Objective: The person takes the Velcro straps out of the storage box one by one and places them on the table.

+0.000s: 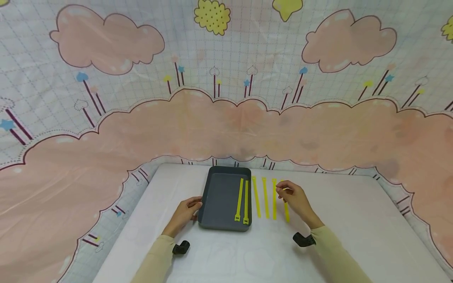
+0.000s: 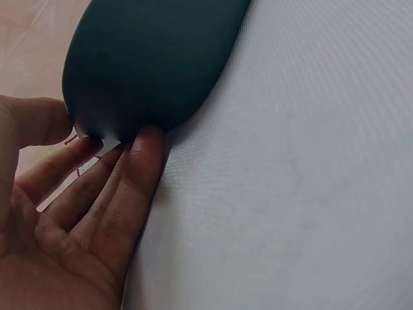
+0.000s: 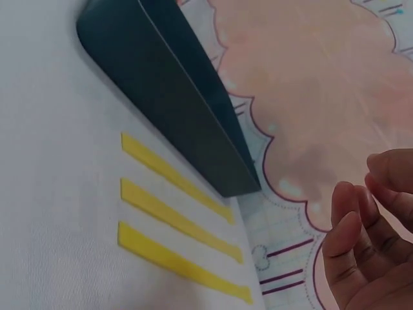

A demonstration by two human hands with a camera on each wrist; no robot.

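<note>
A dark grey tray (image 1: pixel 221 200) sits on the white table; two yellow strap-like cable ties (image 1: pixel 239 200) lie lengthwise along its right side. My left hand (image 1: pixel 185 212) is at the tray's left edge. In the left wrist view, the fingertips (image 2: pixel 150 139) touch the tray's dark outer wall (image 2: pixel 148 64), with the thumb beside its corner. To the right of the tray lie several more yellow ties (image 1: pixel 266 198) in a row. My right hand (image 1: pixel 295 199) is over the rightmost tie and partly hides it. Its fingers are loosely bent with thumb near index finger, and nothing shows between them (image 3: pixel 374 226).
White table surface (image 1: pixel 343 212) extends on both sides of the tray and in front of it. A printed cloth (image 1: pixel 230 129) with clouds hangs behind and around the table. Black wrist devices (image 1: pixel 303 239) are strapped under both forearms.
</note>
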